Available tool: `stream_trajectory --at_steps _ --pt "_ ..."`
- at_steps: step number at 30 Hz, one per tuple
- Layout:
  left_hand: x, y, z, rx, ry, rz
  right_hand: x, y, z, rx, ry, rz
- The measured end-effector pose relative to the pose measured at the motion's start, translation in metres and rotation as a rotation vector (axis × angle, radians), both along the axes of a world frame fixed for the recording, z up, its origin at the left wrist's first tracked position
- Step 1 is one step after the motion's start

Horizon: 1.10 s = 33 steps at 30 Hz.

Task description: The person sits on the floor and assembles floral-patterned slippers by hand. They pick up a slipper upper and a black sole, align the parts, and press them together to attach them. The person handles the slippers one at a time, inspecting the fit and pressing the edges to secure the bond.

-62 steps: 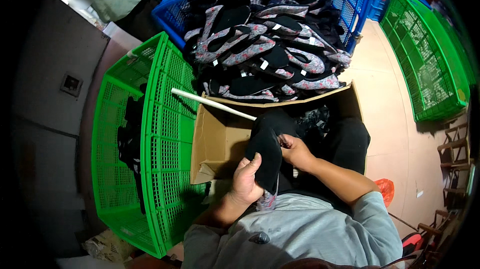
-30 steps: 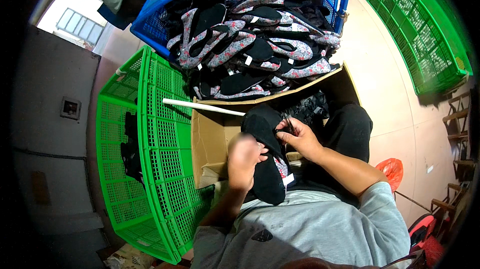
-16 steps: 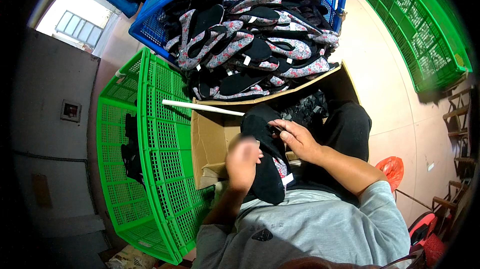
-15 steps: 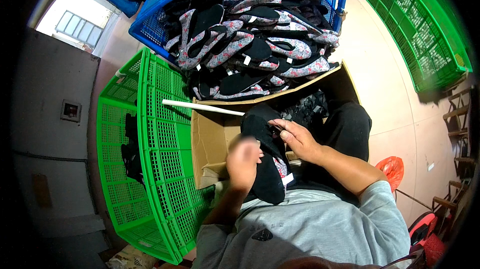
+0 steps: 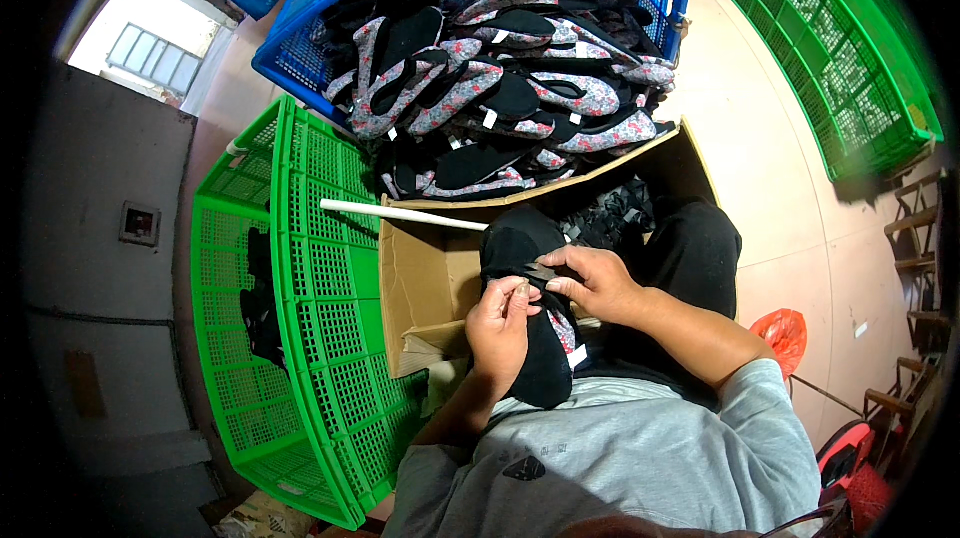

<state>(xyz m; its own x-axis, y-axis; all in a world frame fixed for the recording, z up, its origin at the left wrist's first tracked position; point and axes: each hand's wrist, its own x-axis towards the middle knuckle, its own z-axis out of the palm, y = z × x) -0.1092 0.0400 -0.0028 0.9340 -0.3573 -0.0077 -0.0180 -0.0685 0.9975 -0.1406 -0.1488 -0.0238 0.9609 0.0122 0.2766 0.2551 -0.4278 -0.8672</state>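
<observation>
A black slipper point(image 5: 541, 370) with a floral patch and a white tag lies lengthwise over my left thigh. My left hand point(image 5: 500, 326) is closed in a pinch over its middle, thumb against fingertips; what it pinches is too small to make out. Just beside those fingertips, my right hand point(image 5: 598, 285) is closed on a small grey blade-like tool point(image 5: 541, 271), whose tip points at the left fingers. Part of the slipper's opening is hidden beneath both hands.
A cardboard box point(image 5: 425, 273) with black scraps point(image 5: 612, 216) stands around my legs, a white rod point(image 5: 400, 214) across its edge. Beyond it, a blue crate point(image 5: 300, 63) overflows with floral slippers point(image 5: 470, 98). Green crates point(image 5: 335, 298) stand left and far right; a red bag point(image 5: 782, 340) is at right.
My left hand, blurred before, has moved up and right to meet the right fingertips and now pinches. The right hand has turned slightly, with the grey tool showing more plainly.
</observation>
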Motion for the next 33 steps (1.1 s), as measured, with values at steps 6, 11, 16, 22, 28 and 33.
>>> stream_trajectory --at_steps 6,11,16,22,28,33 --pt "0.0 -0.001 -0.006 -0.003 -0.039 0.016 0.0 0.001 -0.005 -0.069 -0.02 -0.006" --pt "-0.001 -0.001 -0.004 -0.018 -0.031 0.035 0.002 0.003 -0.006 -0.07 -0.035 -0.011" --pt "-0.001 -0.001 -0.007 -0.01 -0.057 0.008 0.002 0.006 -0.006 -0.015 -0.05 -0.03" --pt "-0.001 -0.001 -0.008 0.011 -0.072 -0.003 0.003 0.01 -0.008 0.036 -0.025 -0.043" --pt "-0.001 0.0 -0.01 0.022 -0.073 0.002 0.003 0.011 -0.007 0.059 0.022 -0.039" --pt "-0.003 0.0 -0.008 0.108 -0.12 -0.036 0.001 0.013 -0.012 0.106 0.023 -0.047"
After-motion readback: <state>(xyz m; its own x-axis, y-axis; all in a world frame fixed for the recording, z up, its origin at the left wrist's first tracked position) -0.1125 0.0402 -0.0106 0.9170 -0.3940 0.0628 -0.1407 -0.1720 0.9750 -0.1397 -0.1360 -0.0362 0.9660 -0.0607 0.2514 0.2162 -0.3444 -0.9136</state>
